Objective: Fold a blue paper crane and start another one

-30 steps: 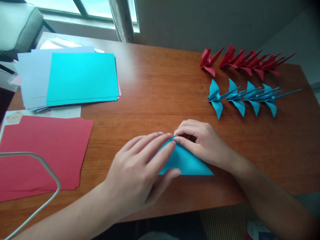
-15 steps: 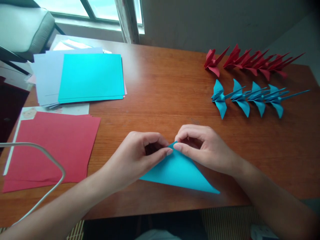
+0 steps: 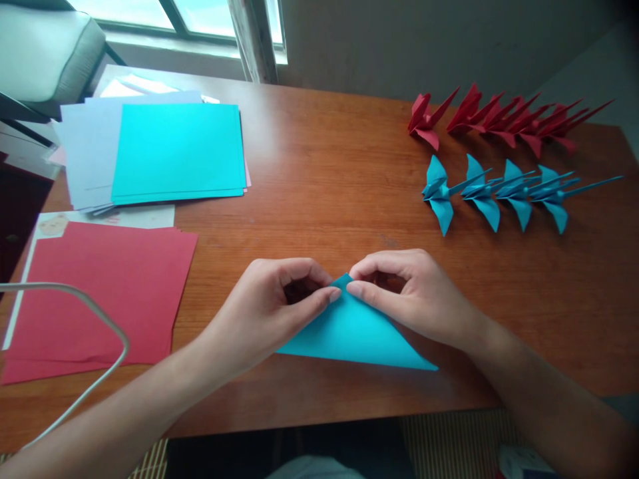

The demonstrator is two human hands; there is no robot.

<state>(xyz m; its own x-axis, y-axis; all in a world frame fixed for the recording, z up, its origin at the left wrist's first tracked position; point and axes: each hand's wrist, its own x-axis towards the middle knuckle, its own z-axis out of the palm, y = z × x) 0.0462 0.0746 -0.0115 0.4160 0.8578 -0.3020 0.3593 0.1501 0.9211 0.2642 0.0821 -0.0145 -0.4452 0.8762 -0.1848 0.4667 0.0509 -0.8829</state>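
A bright blue sheet of paper [image 3: 354, 336], folded into a triangle, lies near the front edge of the table with its tip pointing away from me. My left hand [image 3: 289, 299] pinches its left slanting edge just below the tip, thumb on top. On the other slanting edge, my right hand [image 3: 404, 293] pinches the paper between thumb and fingers, also close to the tip. The two thumbs are a short gap apart. My left hand covers part of the triangle's left side, and the fingertips under the paper are hidden.
Blue paper cranes [image 3: 509, 193] stand in a row at the right, with red paper cranes [image 3: 514, 123] behind them. At the left lie a stack of blue sheets [image 3: 180, 150] and red sheets [image 3: 104, 293]. A white cable [image 3: 107, 319] arches over the red sheets.
The folded paper has shifted slightly away from me, its lower right corner now higher in view. More of the tip shows between my hands. Both hands keep their pinch.
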